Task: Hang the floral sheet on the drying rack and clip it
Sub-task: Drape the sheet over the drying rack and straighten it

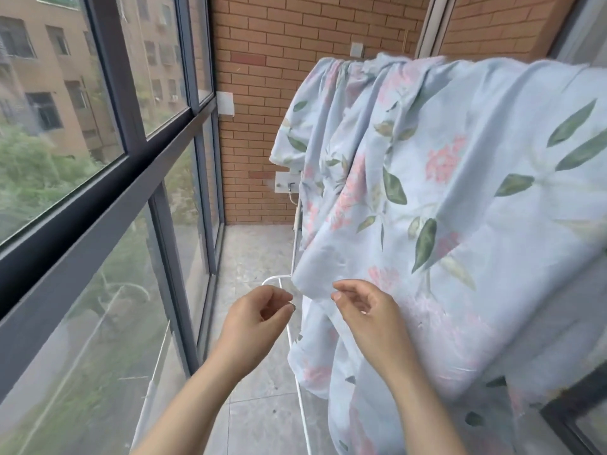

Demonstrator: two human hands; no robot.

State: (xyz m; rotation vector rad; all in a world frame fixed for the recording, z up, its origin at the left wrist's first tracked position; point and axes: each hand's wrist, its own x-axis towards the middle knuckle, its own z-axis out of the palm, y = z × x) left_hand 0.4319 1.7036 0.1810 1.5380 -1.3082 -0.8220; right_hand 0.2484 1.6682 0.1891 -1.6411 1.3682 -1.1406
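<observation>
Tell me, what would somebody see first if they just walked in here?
The big pale-blue floral sheet with pink flowers and green leaves, draped over the white drying rack on the right, fills half the view. The left hand and right hand reach toward its lower edge, and a tall dark-framed window on the left shows trees and buildings.

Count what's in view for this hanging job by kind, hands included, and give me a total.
floral sheet: 1
drying rack: 1
hands: 2, left hand and right hand
Total: 4
</observation>
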